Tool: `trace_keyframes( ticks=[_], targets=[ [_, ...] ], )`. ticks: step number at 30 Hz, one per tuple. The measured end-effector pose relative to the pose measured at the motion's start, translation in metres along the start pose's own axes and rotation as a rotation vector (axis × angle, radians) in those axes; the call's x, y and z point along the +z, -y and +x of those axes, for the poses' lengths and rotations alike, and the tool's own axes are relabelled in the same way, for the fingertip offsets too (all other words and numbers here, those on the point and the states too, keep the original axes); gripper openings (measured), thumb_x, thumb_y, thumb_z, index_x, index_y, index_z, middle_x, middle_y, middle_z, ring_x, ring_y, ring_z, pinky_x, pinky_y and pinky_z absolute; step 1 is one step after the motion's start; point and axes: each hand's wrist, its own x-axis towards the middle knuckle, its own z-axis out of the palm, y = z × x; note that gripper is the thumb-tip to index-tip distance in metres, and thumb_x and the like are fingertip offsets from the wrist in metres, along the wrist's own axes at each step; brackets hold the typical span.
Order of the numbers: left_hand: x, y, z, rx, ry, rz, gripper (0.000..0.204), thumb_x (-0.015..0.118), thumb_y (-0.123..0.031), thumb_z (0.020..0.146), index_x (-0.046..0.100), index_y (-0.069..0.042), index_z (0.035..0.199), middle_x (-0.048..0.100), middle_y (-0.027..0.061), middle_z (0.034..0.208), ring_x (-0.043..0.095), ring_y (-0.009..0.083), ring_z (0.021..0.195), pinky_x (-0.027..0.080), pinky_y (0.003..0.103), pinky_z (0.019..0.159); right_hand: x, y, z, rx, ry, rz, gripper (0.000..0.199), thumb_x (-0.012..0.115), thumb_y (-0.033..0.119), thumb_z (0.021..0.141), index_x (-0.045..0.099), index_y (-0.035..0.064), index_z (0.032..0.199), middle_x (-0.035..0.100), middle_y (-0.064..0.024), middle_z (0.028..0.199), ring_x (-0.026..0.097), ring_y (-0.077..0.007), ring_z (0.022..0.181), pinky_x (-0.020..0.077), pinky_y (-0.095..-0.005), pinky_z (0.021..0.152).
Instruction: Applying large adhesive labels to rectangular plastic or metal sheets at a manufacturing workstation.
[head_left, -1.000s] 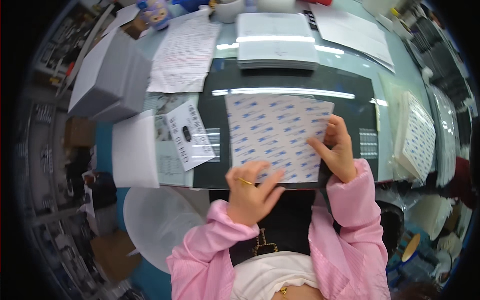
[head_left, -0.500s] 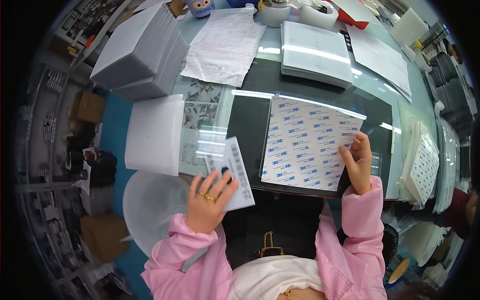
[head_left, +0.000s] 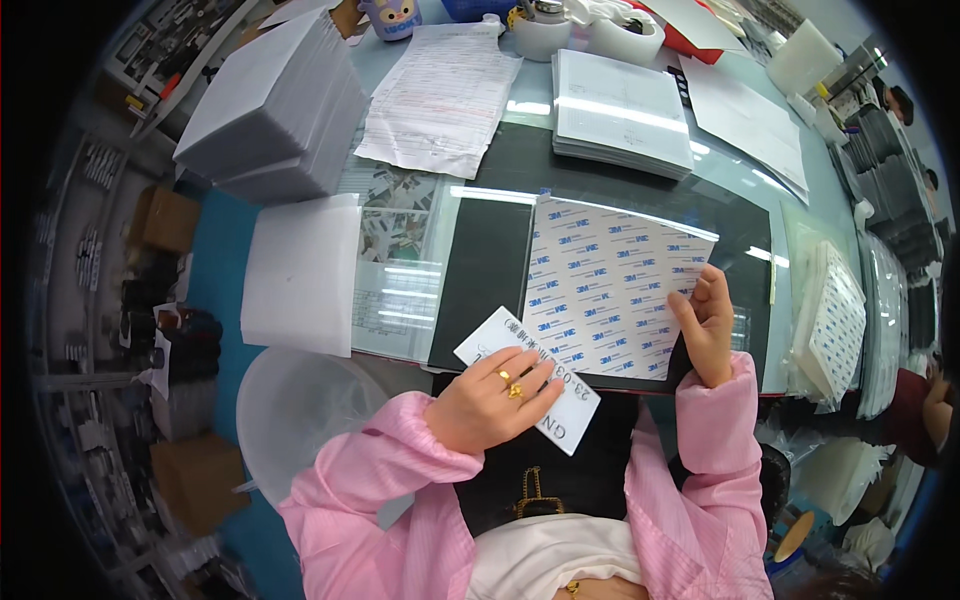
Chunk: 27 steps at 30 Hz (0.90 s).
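Left hand [head_left: 492, 398] grips a white label card [head_left: 530, 392] at the near desk [head_left: 480, 250] edge. Right hand [head_left: 706, 325] pinches the printed adhesive sheet [head_left: 610, 290], lying just right of the card.

White sheet [head_left: 610, 290] with blue print, pink sleeves [head_left: 380, 480].

head cam: I see straight down from wearer's head, close over desk [head_left: 640, 165]
facing: fwd/down, forearms enter bottom edge
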Motion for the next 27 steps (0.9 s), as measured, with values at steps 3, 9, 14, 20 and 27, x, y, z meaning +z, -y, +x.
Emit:
trace_keyframes(
  ticks=[3, 9, 14, 20, 27],
  targets=[
    [0.011, 0.005, 0.019, 0.028, 0.004, 0.004, 0.026, 0.069, -0.01, 0.078, 0.068, -0.006, 0.103, 0.068, 0.0074, 0.106, 0.066, 0.023, 0.098, 0.055, 0.036, 0.088, 0.001, 0.007, -0.002, -0.01, -0.011, -0.026, 0.036, 0.058, -0.004, 0.093, 0.046, 0.0026, 0.127, 0.067, -0.0107, 0.106, 0.066, -0.0136, 0.096, 0.0517, -0.0246, 0.083],
    [0.044, 0.015, 0.065, 0.08, -0.044, 0.034, 0.025, 0.068, -0.008, 0.076, 0.066, -0.003, 0.1, 0.067, 0.0091, 0.1, 0.065, 0.0248, 0.093, 0.056, 0.034, 0.084, -0.006, 0.023, 0.014, -0.391, -0.038, -0.642, 0.034, 0.065, -0.005, 0.082, 0.06, -0.0011, 0.115, 0.063, -0.0145, 0.118, 0.06, -0.0287, 0.106, 0.0475, -0.0373, 0.091],
    [0.077, 0.037, 0.115, 0.106, -0.023, -0.038, 0.025, 0.067, -0.008, 0.074, 0.066, -0.004, 0.099, 0.067, 0.0086, 0.098, 0.065, 0.025, 0.092, 0.056, 0.033, 0.081, -0.023, 0.007, 0.035, -0.376, -0.152, -1.088, 0.035, 0.065, 0.013, 0.089, 0.063, 0.0111, 0.123, 0.058, -0.0138, 0.128, 0.056, -0.0315, 0.113, 0.0421, -0.0416, 0.094],
    [0.107, 0.062, 0.182, 0.055, 0.035, -0.134, 0.025, 0.067, -0.001, 0.076, 0.071, -0.01, 0.099, 0.072, 0.0058, 0.106, 0.066, 0.0223, 0.107, 0.053, 0.037, 0.092, -0.062, -0.023, 0.056, -0.245, -0.386, -0.968, 0.043, 0.062, 0.01, 0.09, 0.056, 0.0089, 0.133, 0.061, -0.014, 0.117, 0.056, -0.0315, 0.11, 0.0434, -0.0398, 0.094],
    [0.054, 0.097, 0.127, 0.013, 0.115, -0.176, 0.013, 0.068, -0.009, 0.078, 0.072, -0.021, 0.075, 0.074, -0.0072, 0.093, 0.064, 0.0138, 0.105, 0.038, 0.04, 0.108, -0.097, -0.038, 0.044, -0.186, -0.455, -0.798, 0.034, 0.062, 0.009, 0.093, 0.059, 0.0026, 0.126, 0.065, -0.012, 0.108, 0.06, -0.0255, 0.1, 0.0449, -0.0353, 0.091]
  ],
)
